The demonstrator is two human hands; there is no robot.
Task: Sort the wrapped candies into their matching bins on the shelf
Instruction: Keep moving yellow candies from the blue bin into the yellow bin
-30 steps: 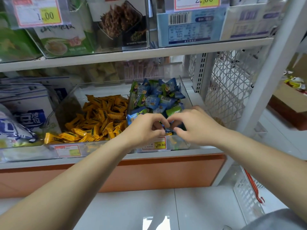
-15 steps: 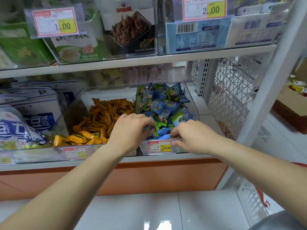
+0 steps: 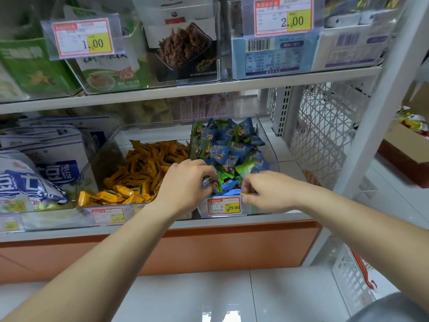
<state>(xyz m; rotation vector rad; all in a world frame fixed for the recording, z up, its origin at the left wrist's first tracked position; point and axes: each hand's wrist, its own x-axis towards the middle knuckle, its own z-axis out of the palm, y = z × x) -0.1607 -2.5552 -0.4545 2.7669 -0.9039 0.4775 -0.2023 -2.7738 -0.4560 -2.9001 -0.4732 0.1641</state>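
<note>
White metal shop shelving point(image 3: 185, 90) above an orange base panel point(image 3: 209, 247) and a pale tiled floor point(image 3: 185, 296). On the lower shelf, two clear bins sit side by side. The left bin point(image 3: 104, 147) holds orange wrapped candies point(image 3: 144, 173), and the right bin point(image 3: 269, 145) is heaped with blue and green wrapped candies point(image 3: 227, 147).

A person reaches in with both bare arms, and both hands meet at the near edge of the right bin. The left hand point(image 3: 185, 184) is at the divide between the two bins, its fingers curled around a blue wrapped candy point(image 3: 210, 182). The right hand point(image 3: 267, 191) hovers just above the bin's price tag point(image 3: 224, 206), marked 29.80. Its fingers are bent and pinch a thin yellow wrapper point(image 3: 247, 194), seen edge-on and too slim to identify further.

A second, blurred price tag point(image 3: 108, 216) fronts the left bin. Blue-and-white snack bags point(image 3: 34, 173) fill the far left of the lower shelf. On the shelf above, boxed and bagged snacks stand behind tags reading 1.00 point(image 3: 83, 38) and 2.00 point(image 3: 283, 16). A white perforated side panel point(image 3: 320, 135) closes the right end of the shelving. A white plastic basket point(image 3: 348, 273) with a red handle sits on the floor at lower right.
</note>
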